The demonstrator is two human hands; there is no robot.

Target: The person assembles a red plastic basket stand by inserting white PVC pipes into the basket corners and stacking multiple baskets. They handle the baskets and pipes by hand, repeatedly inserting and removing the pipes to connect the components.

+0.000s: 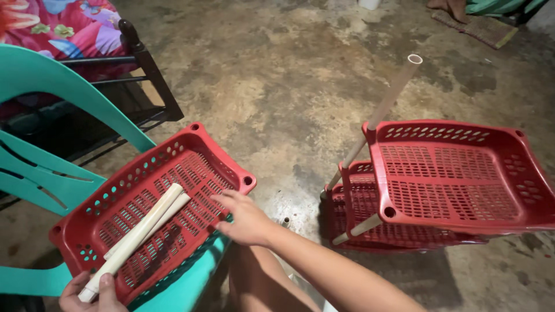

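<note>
A red perforated plastic tray (191, 151) lies tilted on a teal plastic chair (40, 110) at the left. Two cream tubes (144, 228) lie lengthwise in it. My left hand (92, 294), at the bottom edge, grips the near end of one tube. My right hand (245, 216) reaches across with fingers spread, resting on the tray's near right rim. On the floor to the right stand two more red trays (451, 179), stacked on cream tubes, one long tube (387, 104) sticking up slantwise.
The floor is rough, stained concrete (289, 81). A dark wooden bed frame with flowered bedding (75, 29) stands at the top left. A mat (480, 26) lies at the top right. My bare knee (260, 283) shows below the right arm.
</note>
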